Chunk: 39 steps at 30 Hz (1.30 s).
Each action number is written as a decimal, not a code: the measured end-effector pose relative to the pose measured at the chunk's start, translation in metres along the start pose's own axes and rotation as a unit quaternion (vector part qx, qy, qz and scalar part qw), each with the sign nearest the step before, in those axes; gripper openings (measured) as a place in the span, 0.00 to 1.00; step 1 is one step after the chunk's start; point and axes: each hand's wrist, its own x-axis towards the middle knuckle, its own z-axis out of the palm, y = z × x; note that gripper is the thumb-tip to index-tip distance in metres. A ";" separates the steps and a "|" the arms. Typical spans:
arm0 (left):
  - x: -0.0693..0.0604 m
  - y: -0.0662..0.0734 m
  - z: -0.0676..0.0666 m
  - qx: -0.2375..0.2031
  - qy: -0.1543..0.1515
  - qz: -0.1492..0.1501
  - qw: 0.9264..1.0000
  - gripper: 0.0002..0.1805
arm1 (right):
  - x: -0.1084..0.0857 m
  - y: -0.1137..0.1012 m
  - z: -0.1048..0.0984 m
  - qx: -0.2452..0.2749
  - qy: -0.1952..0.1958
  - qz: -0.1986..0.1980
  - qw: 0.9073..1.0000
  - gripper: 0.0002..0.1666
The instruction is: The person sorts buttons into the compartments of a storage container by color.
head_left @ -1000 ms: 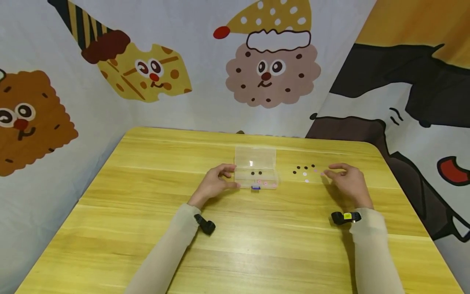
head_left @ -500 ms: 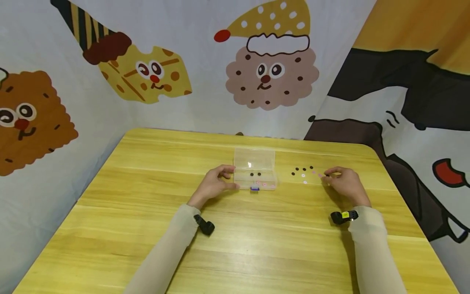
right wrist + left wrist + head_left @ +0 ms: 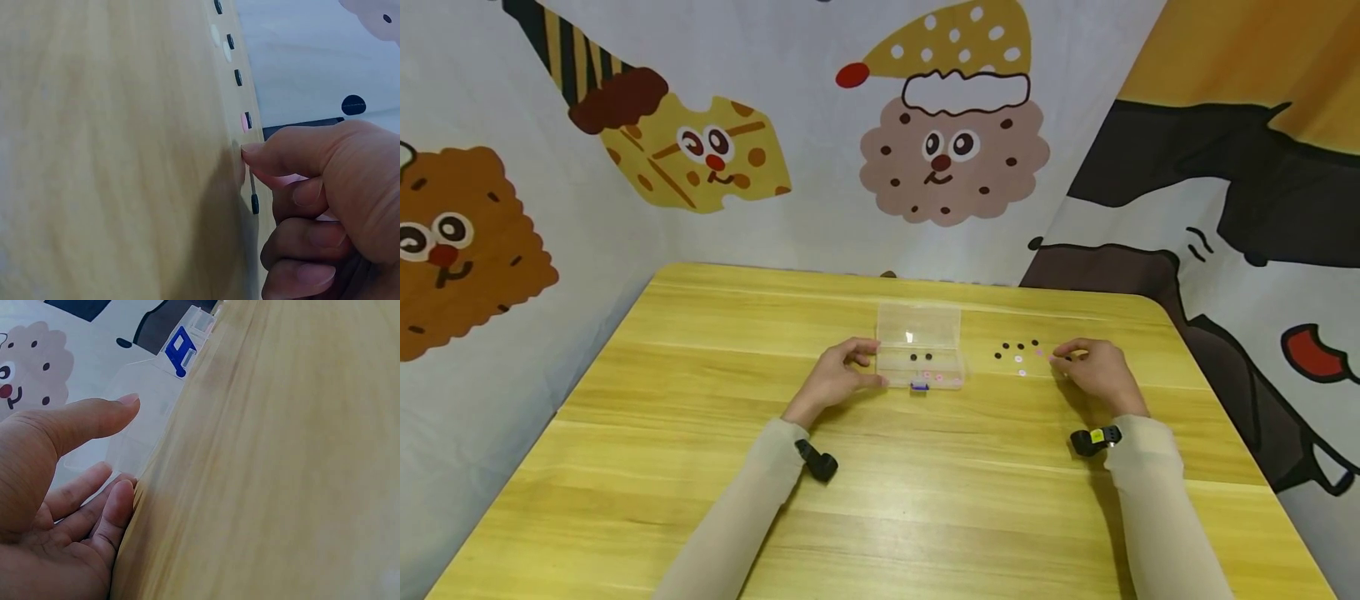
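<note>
A clear box stands with its lid raised; two black pieces and several pink ones lie inside. My left hand grips its left end, thumb at the front corner, fingers farther back. In the left wrist view, the thumb of my left hand lies in front of the clear plastic near a blue latch. Right of the box, my right hand pinches a small pink piece, mostly hidden by the fingertips. Beside the right hand are a pink piece and a black piece.
Between the box and my right hand, several black pieces and two white pieces lie scattered on the wooden table. A patterned cloth hangs behind the table's back edge.
My right hand has shifted slightly left, its fingertips closing on a pink piece. A black piece now shows near those fingers. My left hand keeps its place on the box.
</note>
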 end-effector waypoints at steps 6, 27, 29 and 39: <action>0.000 0.000 0.000 0.002 0.001 -0.001 1.000 0.36 | 0.002 -0.003 0.001 -0.012 0.006 -0.011 1.000 0.19; 0.000 0.000 0.001 -0.001 -0.003 -0.005 1.000 0.36 | -0.001 -0.014 -0.001 -0.050 0.004 -0.024 0.998 0.14; 0.000 0.000 0.001 -0.002 -0.003 -0.004 1.000 0.36 | -0.001 -0.012 -0.001 -0.049 0.004 -0.025 0.998 0.14; 0.000 0.001 0.001 -0.003 -0.002 -0.003 1.000 0.36 | -0.001 -0.010 -0.001 -0.047 0.007 -0.031 0.998 0.15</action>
